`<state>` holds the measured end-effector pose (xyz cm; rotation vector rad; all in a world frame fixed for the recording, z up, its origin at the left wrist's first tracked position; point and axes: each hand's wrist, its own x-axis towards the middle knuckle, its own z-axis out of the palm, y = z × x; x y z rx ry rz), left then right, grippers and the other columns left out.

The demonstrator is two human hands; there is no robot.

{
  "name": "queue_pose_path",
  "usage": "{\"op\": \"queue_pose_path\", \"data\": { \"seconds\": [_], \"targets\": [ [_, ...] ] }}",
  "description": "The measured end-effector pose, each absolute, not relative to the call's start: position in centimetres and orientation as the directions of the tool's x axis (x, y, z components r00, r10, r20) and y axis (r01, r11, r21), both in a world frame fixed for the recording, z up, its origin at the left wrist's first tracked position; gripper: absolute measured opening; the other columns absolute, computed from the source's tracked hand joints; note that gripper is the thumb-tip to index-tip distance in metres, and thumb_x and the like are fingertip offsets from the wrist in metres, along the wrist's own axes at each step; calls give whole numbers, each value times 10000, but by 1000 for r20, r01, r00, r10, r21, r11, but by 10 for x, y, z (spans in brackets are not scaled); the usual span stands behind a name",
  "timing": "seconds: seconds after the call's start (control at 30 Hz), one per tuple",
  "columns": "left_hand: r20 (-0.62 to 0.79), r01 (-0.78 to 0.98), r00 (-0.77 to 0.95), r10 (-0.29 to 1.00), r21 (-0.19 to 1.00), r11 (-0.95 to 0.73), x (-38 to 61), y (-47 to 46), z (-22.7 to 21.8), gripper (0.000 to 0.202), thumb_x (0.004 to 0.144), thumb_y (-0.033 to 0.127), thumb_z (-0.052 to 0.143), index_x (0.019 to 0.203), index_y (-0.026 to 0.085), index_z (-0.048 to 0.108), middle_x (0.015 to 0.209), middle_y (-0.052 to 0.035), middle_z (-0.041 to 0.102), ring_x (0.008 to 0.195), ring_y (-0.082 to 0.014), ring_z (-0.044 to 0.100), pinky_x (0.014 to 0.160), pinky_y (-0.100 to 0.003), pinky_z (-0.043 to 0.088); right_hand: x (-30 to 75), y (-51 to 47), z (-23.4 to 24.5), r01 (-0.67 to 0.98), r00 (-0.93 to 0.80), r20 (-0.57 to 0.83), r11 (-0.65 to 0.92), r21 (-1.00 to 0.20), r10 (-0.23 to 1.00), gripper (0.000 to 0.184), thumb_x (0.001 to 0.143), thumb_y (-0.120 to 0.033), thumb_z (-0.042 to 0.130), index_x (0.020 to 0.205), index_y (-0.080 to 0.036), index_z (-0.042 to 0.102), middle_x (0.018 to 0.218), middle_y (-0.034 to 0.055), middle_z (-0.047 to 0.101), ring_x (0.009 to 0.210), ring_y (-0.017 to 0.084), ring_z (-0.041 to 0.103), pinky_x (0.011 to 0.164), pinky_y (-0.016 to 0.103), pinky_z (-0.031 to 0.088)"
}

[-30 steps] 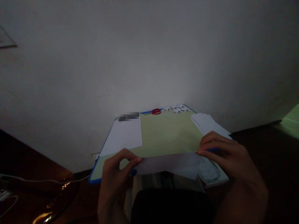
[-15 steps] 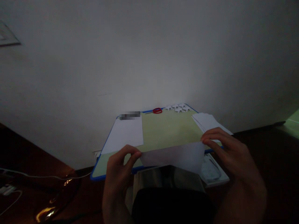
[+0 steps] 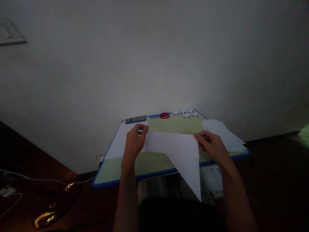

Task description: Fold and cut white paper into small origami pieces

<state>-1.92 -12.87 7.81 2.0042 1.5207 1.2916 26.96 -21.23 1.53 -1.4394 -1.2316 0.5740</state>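
Note:
A white sheet of paper point(image 3: 177, 146) is held up above the table between my two hands. My left hand point(image 3: 136, 140) pinches its left end, where a narrow part of the sheet stands bent. At the upper right corner, the thumb and fingers of my right hand point(image 3: 209, 141) grip the edge. The sheet's right side hangs in a long point down past the table's front edge. Beneath it lies the pale green tabletop point(image 3: 154, 164) with a blue rim. Another white sheet point(image 3: 118, 138) rests flat on the table, left of my left hand.
A phone point(image 3: 135, 119) lies at the back left on the flat sheet. Red-handled scissors point(image 3: 164, 115) and several folded paper pieces point(image 3: 187, 113) sit along the back edge. A stack of white paper point(image 3: 223, 133) is at the right. Behind the table rises a grey wall point(image 3: 154, 58).
Both hands have moved forward over the table, bringing the paper with them. The sheet now shows its broad face, its right part hanging down. The phone, blurred out before, is visible.

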Motion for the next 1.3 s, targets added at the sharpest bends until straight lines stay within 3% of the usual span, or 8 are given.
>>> {"op": "queue_pose_path", "data": {
  "seconds": [0.1,0.27,0.4,0.5,0.73,1.0,1.17,1.3],
  "targets": [
    [528,638,-28,849,663,-391,-12,-141,58,247,973,360,600,1086,165,702,1205,-144,729,901,-252,694,810,-411,545,266,-206,3,410,348,231,74,-909,908,496,840,-685,612,816,-193,669,591,19,653,469,168,584,471,295,454],
    [496,690,384,779,407,-599,0,-205,8,204,1006,303,629,1172,216,710,1201,-100,746,1140,-307,656,984,-507,521,259,-216,2,583,390,250,-28,-812,886,374,841,-516,703,1008,-186,754,592,19,656,562,226,622,634,380,519],
    [373,710,556,743,253,-657,8,-226,-9,334,990,327,692,1312,242,681,1433,-100,673,1289,-355,589,1033,-596,469,246,-224,10,856,61,353,133,-499,934,439,891,-455,743,1240,-190,745,977,103,748,961,309,694,913,473,550],
    [343,720,570,746,229,-655,8,-224,-9,339,1005,345,676,1324,232,683,1461,-97,661,1315,-354,574,1054,-606,449,237,-224,13,906,-217,270,296,-302,938,426,913,-406,755,1269,-173,743,1214,136,719,1181,339,637,1059,502,514],
    [340,711,583,738,226,-666,2,-222,-7,341,1018,353,657,1334,230,685,1462,-93,665,1327,-339,572,1065,-593,441,229,-224,22,940,-322,157,335,-67,934,250,995,-315,632,1168,-166,735,1178,129,738,1134,341,679,956,492,567],
    [343,701,592,729,227,-676,0,-220,-9,354,1025,360,641,1352,230,679,1469,-93,659,1319,-339,577,1058,-591,445,229,-221,23,930,-361,172,368,-9,916,144,979,-279,635,1033,-190,736,1121,121,747,1053,301,705,857,420,577],
    [353,693,598,719,222,-685,-2,-221,-9,340,1031,353,628,1346,236,684,1445,-94,673,1307,-332,580,1055,-579,449,236,-216,16,928,-361,200,372,-18,911,195,996,-262,580,1082,-191,740,1142,137,726,1072,320,689,888,472,573],
    [336,681,621,707,215,-700,-5,-221,-6,340,1042,322,604,1360,224,675,1466,-102,661,1313,-335,575,1058,-576,447,239,-210,7,904,-379,251,414,-103,891,372,992,-420,632,1298,-221,706,1315,152,687,1196,351,635,1003,554,531]
  ]
}}
